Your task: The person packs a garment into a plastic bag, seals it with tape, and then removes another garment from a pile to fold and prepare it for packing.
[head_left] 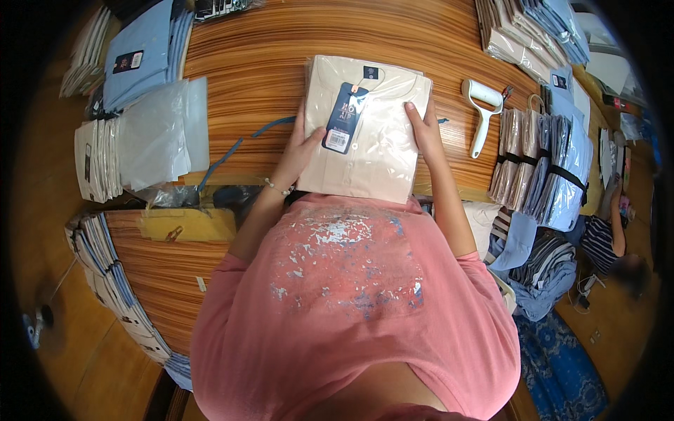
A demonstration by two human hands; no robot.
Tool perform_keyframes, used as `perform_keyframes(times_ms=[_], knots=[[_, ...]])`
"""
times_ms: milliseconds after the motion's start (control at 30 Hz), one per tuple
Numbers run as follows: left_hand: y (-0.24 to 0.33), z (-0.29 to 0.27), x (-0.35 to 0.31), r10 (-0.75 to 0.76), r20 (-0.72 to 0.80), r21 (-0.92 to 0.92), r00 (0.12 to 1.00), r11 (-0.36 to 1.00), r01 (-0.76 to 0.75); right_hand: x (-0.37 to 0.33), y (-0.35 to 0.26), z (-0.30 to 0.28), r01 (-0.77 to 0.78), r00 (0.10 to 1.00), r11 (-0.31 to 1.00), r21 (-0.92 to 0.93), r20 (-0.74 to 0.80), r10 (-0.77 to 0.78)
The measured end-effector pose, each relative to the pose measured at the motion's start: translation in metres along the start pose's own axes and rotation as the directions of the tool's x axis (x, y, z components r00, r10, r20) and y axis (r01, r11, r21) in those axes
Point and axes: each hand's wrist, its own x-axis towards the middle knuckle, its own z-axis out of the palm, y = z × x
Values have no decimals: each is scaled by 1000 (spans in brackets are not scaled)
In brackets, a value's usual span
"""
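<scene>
Between my two hands is a stack of folded cream shirts in clear plastic bags (382,151), its near edge against my body at the table's front. A dark blue hang tag (344,116) with a white label shows through the top bag. My left hand (306,144) grips the stack's left side, thumb on top beside the tag. On the opposite side my right hand (423,126) holds the edge, its thumb lying on the plastic. The fingers beneath or behind the stack are mostly hidden.
A white lint roller (482,112) lies to the right, beside strapped shirt bundles (537,165). Blue bagged shirts (144,52) and clear plastic bags (158,137) are at left. A blue strip (239,144) crosses the wooden table (246,63). Another person (604,235) is at far right.
</scene>
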Motion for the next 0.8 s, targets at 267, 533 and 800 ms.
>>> perform_keyframes(times_ms=[267,533,800], knots=[[37,16,4,459,-184,554,869,779,-294,-11,-61,2,357,857,551,-754,31,-514],[14,51,39,424,145,936,894,235,-263,-27,-6,44,363,911,365,-857,244,-332],[7,43,49,421,147,932,895,245,-268,-20,-2,49,355,920,393,-848,244,-307]])
